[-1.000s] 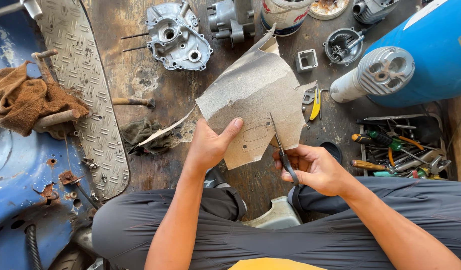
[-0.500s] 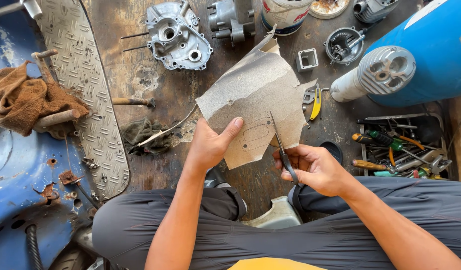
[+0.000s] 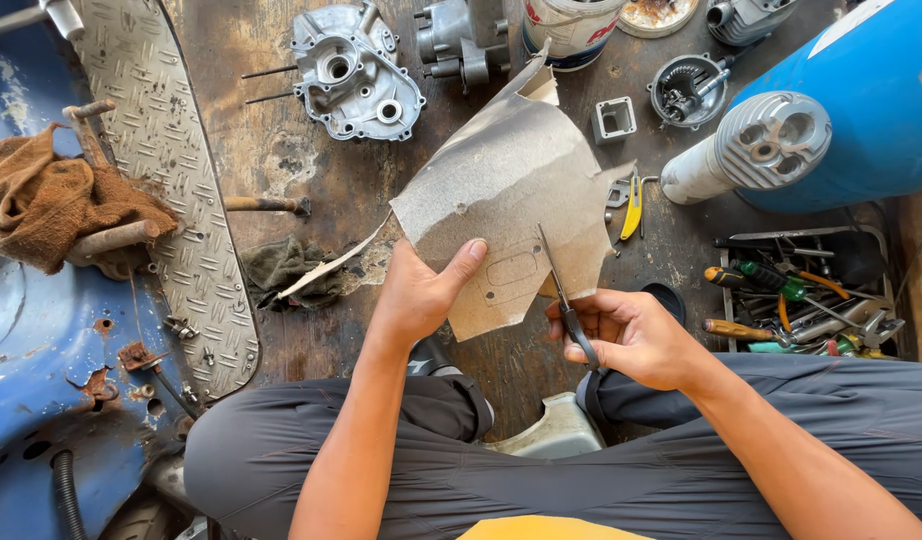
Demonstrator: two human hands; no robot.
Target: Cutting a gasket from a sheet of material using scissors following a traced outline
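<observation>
My left hand grips the near left edge of a grey-brown sheet of gasket paper, thumb on top beside a traced outline. My right hand holds a pair of scissors; their blades point away from me and lie across the sheet's lower right part, just right of the outline. The sheet hangs above the stained wooden floor, in front of my knees.
A metal engine case and other engine parts lie at the top. A blue cylinder and a finned grey part sit at right, above a tray of screwdrivers. At left are a blue scooter body, a checker plate and a brown rag.
</observation>
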